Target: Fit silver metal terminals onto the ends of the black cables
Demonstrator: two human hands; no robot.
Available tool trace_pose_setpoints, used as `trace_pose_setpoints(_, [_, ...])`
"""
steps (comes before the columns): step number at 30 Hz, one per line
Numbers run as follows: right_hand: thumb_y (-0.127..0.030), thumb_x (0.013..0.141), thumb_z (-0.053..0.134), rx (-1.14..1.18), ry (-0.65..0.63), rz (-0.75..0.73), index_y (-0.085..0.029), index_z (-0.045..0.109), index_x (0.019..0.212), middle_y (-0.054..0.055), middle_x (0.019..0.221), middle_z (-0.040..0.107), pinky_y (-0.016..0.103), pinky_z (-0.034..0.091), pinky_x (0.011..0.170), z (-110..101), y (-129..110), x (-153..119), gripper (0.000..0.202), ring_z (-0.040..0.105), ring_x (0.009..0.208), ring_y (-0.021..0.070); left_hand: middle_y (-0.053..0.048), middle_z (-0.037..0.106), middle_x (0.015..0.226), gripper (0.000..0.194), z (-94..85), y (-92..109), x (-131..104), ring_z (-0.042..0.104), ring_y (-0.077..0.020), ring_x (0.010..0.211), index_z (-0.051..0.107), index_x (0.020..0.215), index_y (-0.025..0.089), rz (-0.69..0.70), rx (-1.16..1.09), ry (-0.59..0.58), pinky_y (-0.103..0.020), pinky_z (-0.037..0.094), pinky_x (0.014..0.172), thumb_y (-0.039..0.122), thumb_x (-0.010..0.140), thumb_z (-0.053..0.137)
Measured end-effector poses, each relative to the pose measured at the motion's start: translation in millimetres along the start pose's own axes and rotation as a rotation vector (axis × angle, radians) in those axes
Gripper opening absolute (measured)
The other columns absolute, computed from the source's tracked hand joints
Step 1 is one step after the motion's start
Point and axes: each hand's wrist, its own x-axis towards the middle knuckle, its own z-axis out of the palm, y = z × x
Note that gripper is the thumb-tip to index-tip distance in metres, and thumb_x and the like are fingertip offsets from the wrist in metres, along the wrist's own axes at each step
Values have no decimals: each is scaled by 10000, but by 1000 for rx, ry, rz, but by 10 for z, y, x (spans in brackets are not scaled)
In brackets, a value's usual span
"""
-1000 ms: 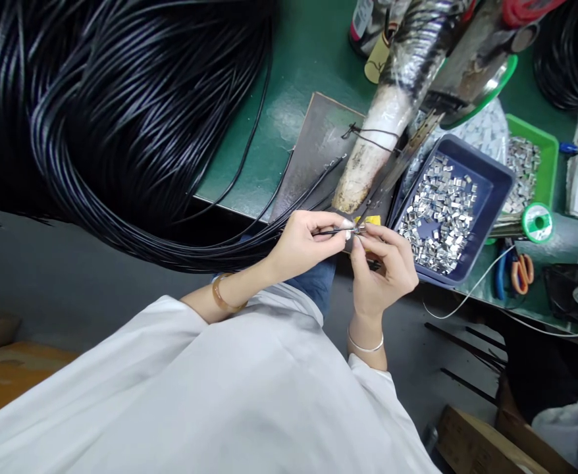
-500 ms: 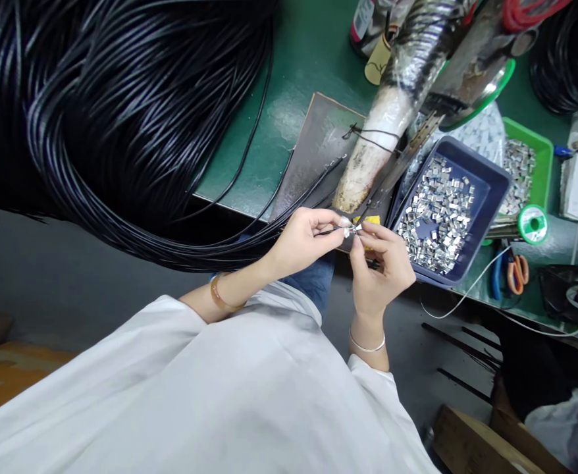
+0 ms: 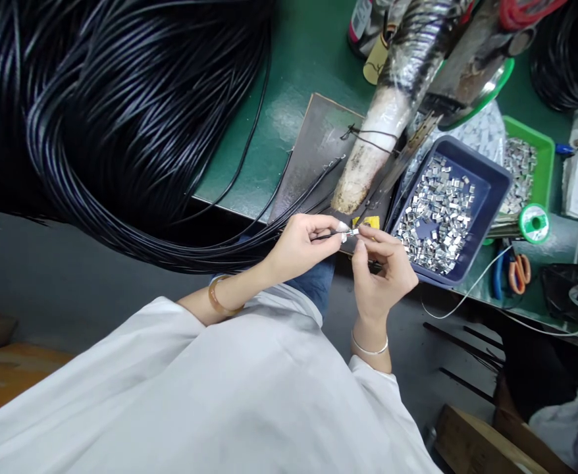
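Note:
My left hand (image 3: 301, 242) pinches the end of a black cable (image 3: 324, 235) between thumb and fingers. A small shiny metal connector (image 3: 353, 232) sits at the cable's tip, just past those fingertips. Close by on the right is my right hand (image 3: 382, 263), its thumb and forefinger parted beside the connector's end and nothing visible between them. Its other fingers are loosely curled. Beyond both hands, a white tapered nozzle wrapped in clear film (image 3: 368, 148) slants down toward them.
A large coil of black cable (image 3: 135, 118) fills the left side. Metal connector shells lie in a blue tray (image 3: 491, 197) and a green tray (image 3: 543, 155). Orange-handled pliers (image 3: 519, 273) rest near the bench edge. A dark board (image 3: 309, 141) lies on the green bench (image 3: 309, 52).
My right hand has shifted slightly right and its fingertips have drawn back from the connector, which shows more plainly. My left hand stays on the cable, a little lower.

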Motion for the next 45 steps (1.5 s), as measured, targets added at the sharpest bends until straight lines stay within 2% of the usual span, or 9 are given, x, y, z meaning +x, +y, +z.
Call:
trace_pose_setpoints(5, [-179,901,630,-35,204,-74,-241,613,1042,-49,770,710,190,487,461,-95,36,-48,155,634,506,76,42,503,549,169,-21,53,-9,380,-42,490,748,855,97,-90,-170,-78,-193,305,481,227,777,672])
trace_pose_setpoints(9, [-233,848,726,-314,-8,-272,-252,677,1025,-100,520,544,190,423,480,-147,31,-23,185,476,410,49,60,463,500,125,-43,74,-29,361,-40,454,734,834,104,-119,-240,-126,-193,291,456,184,775,658])
trace_pose_setpoints(12, [-238,907,647,-415,-133,-349,-226,667,970,-80,541,573,201,413,525,-130,15,7,67,488,444,54,42,521,529,101,-51,43,-54,409,-45,473,734,782,113,-72,-198,-131,-189,328,465,169,765,652])
trace_pose_setpoints(18, [-271,931,605,-124,-293,30,-203,640,885,-71,621,586,180,364,465,-149,-65,31,89,479,462,38,-79,773,823,194,-73,-32,-133,676,-133,704,793,908,110,120,85,-62,-214,523,643,153,762,673])
trace_pose_setpoints(21, [-292,906,643,12,-96,125,-208,655,857,-73,635,572,173,351,428,-172,-107,45,98,479,460,35,-96,795,889,209,-71,-45,-152,717,-154,767,793,960,106,161,64,-77,-229,566,716,200,818,672])
trace_pose_setpoints(26, [-226,957,540,203,237,5,-253,578,1128,-76,693,661,175,401,392,-151,-92,37,177,561,424,58,-75,787,839,185,-39,-66,-128,695,-134,718,796,923,107,185,74,46,-202,538,652,210,824,679])
trace_pose_setpoints(29, [-167,929,586,107,208,-1,-239,608,1055,-27,850,750,232,587,569,-102,-46,-2,146,733,663,115,-54,755,766,159,-18,-55,-91,642,-100,644,784,854,103,154,46,77,-174,491,579,217,816,680])
trace_pose_setpoints(32, [-151,857,688,11,93,-19,-225,649,928,-2,934,757,287,633,723,-43,-5,-36,110,752,866,150,-30,723,734,123,3,-35,-48,620,-85,642,756,787,107,134,-13,72,-166,491,595,201,799,678])
trace_pose_setpoints(45, [-120,839,697,52,103,-5,-216,668,883,6,968,733,223,588,596,108,59,18,110,712,853,120,-23,725,758,81,56,-63,64,638,-80,679,739,786,111,112,-80,89,-167,527,661,169,797,682])
